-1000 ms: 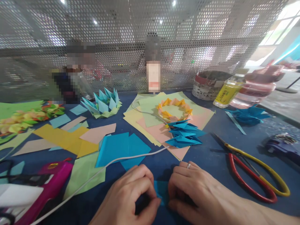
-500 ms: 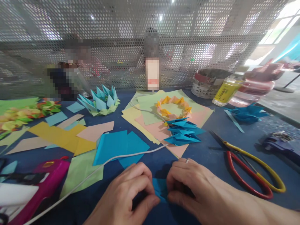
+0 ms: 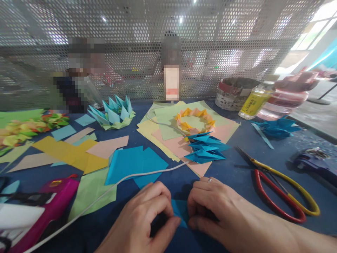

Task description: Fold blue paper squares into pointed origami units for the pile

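A small piece of blue paper (image 3: 180, 210) is pinched between my two hands, low over the dark blue table. My left hand (image 3: 147, 214) closes on its left end, thumb against curled fingers. On its right end, my right hand (image 3: 210, 207), with a ring on one finger, is closed too. Much of the paper is hidden by the fingers. Just beyond the hands lie several blue paper sheets (image 3: 129, 163) and a cluster of folded blue paper points (image 3: 207, 147). Behind that sits a ring of folded yellow and pink paper (image 3: 181, 123).
Red-and-yellow-handled scissors (image 3: 259, 179) lie at right. A white cable (image 3: 147, 173) crosses the table toward a magenta device (image 3: 58, 193). Bottles (image 3: 256, 100) and a round container (image 3: 234, 93) stand at back right. A perforated metal panel (image 3: 210, 45) closes the far side.
Both hands stay in almost the same place on the blue paper. The left thumb has shifted very slightly to the right and up.
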Motion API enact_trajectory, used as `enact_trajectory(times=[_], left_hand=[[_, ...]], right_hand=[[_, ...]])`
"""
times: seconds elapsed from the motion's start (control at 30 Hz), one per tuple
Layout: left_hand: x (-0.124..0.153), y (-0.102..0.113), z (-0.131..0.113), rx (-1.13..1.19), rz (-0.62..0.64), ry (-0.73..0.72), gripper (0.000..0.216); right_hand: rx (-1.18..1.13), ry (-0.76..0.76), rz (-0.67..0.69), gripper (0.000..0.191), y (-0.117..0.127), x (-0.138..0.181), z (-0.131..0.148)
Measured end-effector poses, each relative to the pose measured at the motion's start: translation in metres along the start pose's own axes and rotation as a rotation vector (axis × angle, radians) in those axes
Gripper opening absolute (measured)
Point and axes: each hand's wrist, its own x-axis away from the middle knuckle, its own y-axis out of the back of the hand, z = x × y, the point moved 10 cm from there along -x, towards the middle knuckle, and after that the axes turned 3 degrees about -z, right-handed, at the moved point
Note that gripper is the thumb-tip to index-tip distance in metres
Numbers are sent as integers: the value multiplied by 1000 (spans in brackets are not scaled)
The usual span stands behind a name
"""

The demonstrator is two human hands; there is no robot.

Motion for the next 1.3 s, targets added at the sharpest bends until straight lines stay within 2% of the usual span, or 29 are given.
enact_trajectory(times=[0.27,0.37,0.47,0.67,0.9,1.03,1.17,1.3], left_hand=[[-4,-3,0,-27,29,36,17],[-4,-5,1,-26,38,47,19],[-3,-4,2,-16,8,71,20],[0,2,9,56,-61,148,34],[3,6,2,42,-69,-1,40],[5,9,-2,50,-66,-55,45],[6,10,-2,81,-69,-22,52],[6,11,0,98,-81,23,61]], right_hand=[[28,5,-4,21,0,1,1],[59,13,-73,22,3,2,2],[87,27,-121,24,3,1,3],[102,-8,-90,27,0,-5,2],[71,-68,-77,30,5,-1,-3],[57,-120,-24,32,3,2,-9],[57,-97,-37,21,6,1,-3],[191,6,-120,6,6,-4,8]])
